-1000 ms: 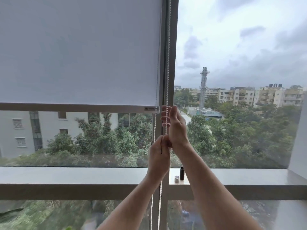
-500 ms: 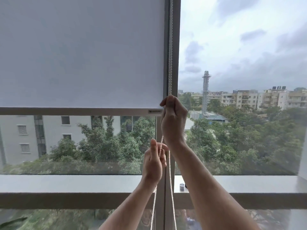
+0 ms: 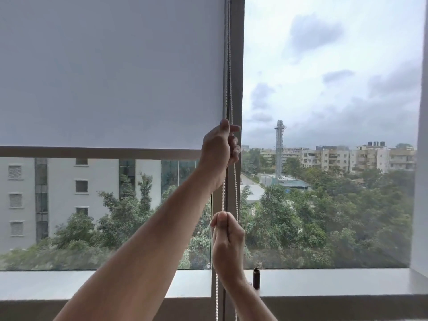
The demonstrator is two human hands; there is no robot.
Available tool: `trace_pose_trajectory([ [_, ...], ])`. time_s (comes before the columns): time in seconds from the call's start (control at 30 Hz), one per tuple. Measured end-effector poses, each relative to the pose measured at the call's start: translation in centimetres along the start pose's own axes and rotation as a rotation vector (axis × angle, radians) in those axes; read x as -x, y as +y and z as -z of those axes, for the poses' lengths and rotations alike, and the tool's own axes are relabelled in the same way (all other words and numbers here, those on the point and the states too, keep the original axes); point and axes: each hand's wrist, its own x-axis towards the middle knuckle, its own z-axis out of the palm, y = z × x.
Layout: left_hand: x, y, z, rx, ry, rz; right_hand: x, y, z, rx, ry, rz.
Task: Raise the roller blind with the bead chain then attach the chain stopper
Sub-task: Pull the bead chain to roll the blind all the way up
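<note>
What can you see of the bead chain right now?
The bead chain is a loop of small white beads, plastic by the look, hanging as two near-vertical strands along the window frame beside the blind's right edge. The left hand grips it high, near the blind's bottom bar; the right hand pinches one strand lower. Its lower end runs out of view.

Illumination: diffuse overcast daylight through the window (image 3: 324,158). No hard shadows or glare. Overall image soft; slight wide-angle bowing at edges.
</note>
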Motion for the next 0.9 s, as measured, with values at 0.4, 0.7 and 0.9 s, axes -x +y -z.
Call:
trace_pose_trajectory([
  [0.4,1.5,-2.8,-0.4,-0.011,0.087,-0.132,-4.1,0.2,3.5,0.018,-0.168,-0.164],
  [0.7,5.6,-9.2,2.4,-0.141,0.116,-0.077,-16.3,-9.5,0.7,-0.112,-0.119,-0.060],
  [0.9,6.7,-9.5,2.3,-0.120,0.117,-0.117,-19.7,-14.1,-3.2,-0.183,-0.055,-0.200],
])
